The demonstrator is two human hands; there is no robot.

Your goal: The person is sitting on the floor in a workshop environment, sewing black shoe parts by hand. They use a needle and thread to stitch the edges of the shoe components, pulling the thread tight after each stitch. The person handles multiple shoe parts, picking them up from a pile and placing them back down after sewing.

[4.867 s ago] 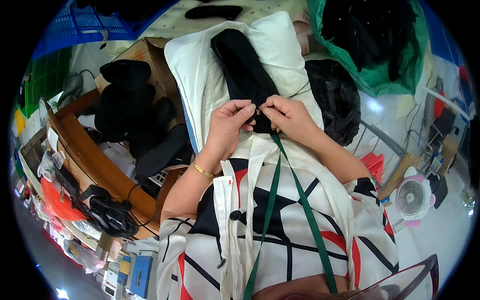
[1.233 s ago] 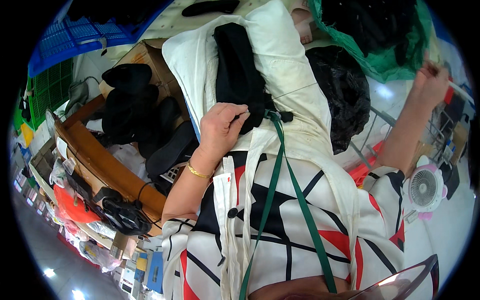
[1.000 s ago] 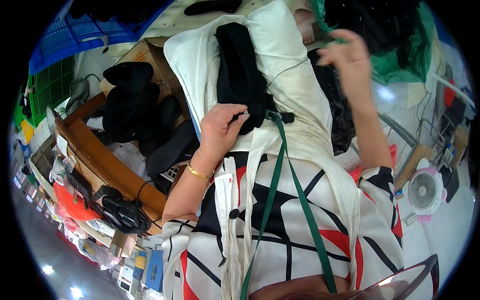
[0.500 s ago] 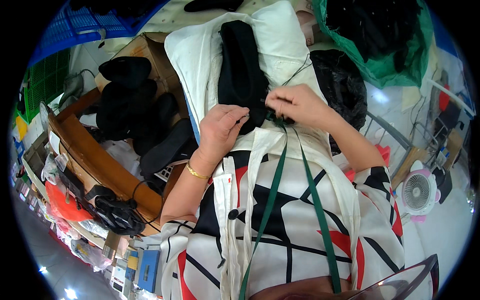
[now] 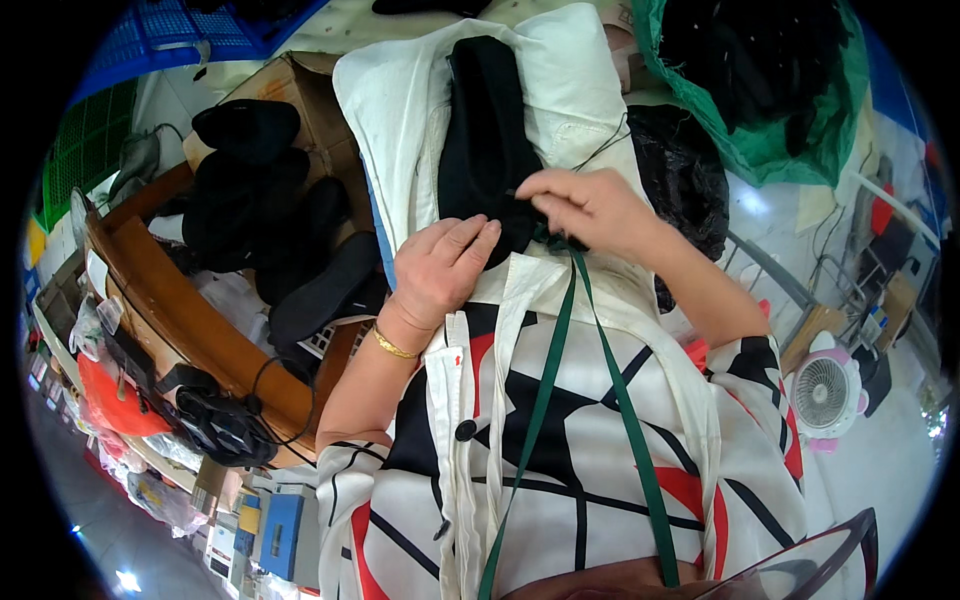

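Two hands, left and right; one black slipper; one white cloth; one small fan; one green bag.

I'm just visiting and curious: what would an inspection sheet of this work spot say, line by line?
Surface: white cloth pad across the lap, lightly soiled.
Job's things: black fabric shoe piece lying on the pad; thin dark thread runs from it.
Clutter: black shoe pieces heaped in a cardboard box; green bag of dark items.
Hands: left hand resting on the piece's lower end; right hand pinching at its edge.
Cables: black cord over the wooden tray.
Surroundings: small pink fan; blue crate.
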